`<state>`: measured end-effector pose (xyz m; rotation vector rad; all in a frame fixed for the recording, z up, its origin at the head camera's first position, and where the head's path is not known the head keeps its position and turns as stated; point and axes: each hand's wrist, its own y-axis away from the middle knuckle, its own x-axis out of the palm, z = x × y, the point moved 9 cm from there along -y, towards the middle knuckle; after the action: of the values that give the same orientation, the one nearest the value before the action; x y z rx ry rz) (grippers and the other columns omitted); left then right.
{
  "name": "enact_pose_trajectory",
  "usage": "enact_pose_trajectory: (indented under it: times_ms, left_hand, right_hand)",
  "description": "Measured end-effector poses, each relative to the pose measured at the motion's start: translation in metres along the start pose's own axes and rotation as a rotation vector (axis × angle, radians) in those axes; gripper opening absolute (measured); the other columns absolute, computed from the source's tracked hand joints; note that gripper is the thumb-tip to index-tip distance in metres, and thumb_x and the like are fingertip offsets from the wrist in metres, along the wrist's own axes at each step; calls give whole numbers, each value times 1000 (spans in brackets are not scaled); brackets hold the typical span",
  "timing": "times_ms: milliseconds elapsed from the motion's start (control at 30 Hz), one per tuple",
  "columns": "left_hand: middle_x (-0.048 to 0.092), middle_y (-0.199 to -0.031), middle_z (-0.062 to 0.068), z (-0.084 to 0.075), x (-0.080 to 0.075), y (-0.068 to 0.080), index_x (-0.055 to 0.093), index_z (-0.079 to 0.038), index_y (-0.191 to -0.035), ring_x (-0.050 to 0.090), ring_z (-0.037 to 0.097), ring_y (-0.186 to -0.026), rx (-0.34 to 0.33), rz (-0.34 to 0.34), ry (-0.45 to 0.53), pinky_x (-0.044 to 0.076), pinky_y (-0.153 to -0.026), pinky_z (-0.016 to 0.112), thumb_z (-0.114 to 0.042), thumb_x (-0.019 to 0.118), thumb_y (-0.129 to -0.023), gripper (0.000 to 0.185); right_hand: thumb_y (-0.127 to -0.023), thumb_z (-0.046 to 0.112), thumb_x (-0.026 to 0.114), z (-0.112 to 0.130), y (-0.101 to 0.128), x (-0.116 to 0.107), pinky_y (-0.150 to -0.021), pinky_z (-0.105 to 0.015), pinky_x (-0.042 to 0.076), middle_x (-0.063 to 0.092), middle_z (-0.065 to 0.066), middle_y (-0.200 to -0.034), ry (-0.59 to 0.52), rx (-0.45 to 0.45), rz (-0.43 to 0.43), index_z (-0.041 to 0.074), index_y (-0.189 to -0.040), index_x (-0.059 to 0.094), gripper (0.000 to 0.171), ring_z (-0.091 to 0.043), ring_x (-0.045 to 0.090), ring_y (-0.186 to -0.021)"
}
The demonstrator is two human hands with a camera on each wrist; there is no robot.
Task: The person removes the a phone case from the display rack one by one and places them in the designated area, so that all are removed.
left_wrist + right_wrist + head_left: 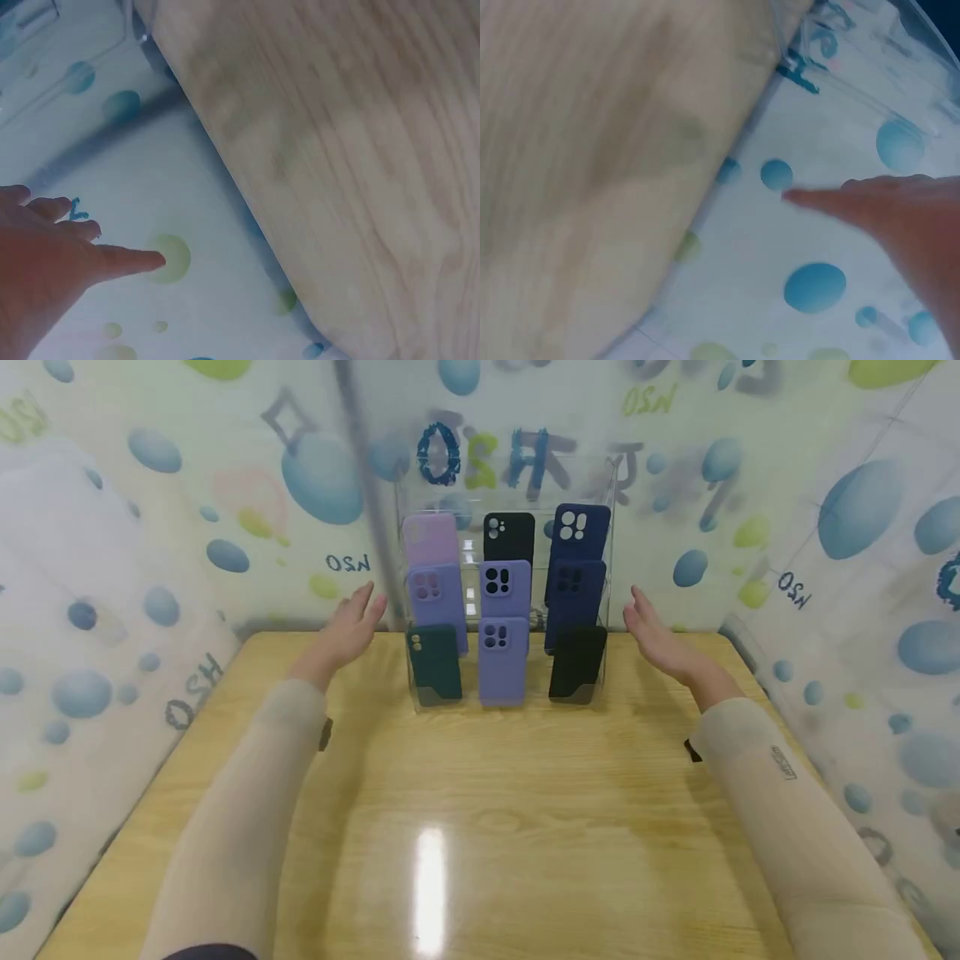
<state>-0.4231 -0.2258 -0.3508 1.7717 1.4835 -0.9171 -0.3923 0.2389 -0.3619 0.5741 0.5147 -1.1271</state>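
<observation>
Hands: your left hand (347,628) and right hand (660,637) are spread, flanking the clear acrylic phone-case rack (504,610); not touching.
Progress: rack not gripped yet; I judge the grasp remains.

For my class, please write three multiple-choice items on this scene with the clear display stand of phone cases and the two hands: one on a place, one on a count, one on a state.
1. Where does the clear display stand sit?
A. at the far edge of the wooden table
B. at the near edge
C. on the floor

2. How many phone cases does the stand hold?
A. six
B. nine
C. twelve

3. How are the left hand and right hand?
A. each grips a case
B. both open, one either side of the stand
C. both flat on the table

Answers: 1 A, the stand is by the back wall; 2 B, three columns of three; 3 B, straight fingers hold nothing.
</observation>
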Motion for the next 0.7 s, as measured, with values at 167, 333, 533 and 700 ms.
enact_pose_trajectory:
  times_ms: [167, 333, 533, 700]
  left_hand:
    - [-6, -166, 1, -5, 20, 12, -13, -33, -156, 0, 35, -153, 40, 42, 170, 2, -123, 58, -78, 10, -91, 83]
    - [7, -166, 8, -5, 52, 23, -17, -41, -153, 16, 39, -150, 60, 110, 257, 13, -120, 63, -79, 20, -91, 82]
    - [8, -166, 8, 1, 83, 27, -15, -48, -151, 19, 33, -151, 64, 194, 328, 24, -119, 60, -75, 53, -84, 99]
    - [-9, -166, 8, -7, 96, 25, -28, -51, -144, 15, 38, -151, 81, 226, 377, 23, -120, 56, -60, 77, -74, 126]
  right_hand:
    - [-91, 67, 50, -10, -2, 24, -115, -72, 8, -33, 14, -157, -33, 45, 38, 57, -137, -34, 96, -38, -11, -152]
    - [-85, 55, 69, -23, -10, 51, -115, -67, 24, -24, 6, -162, -122, 26, 85, 57, -137, -33, 114, -38, 1, -152]
    - [-77, 50, 80, -32, -14, 69, -116, -64, 25, -17, -3, -164, -164, 23, 111, 52, -141, -31, 128, -37, -2, -153]
    - [-75, 43, 84, -25, -15, 78, -119, -59, 22, -1, -12, -166, -187, -24, 128, 43, -146, -30, 134, -35, 13, -151]
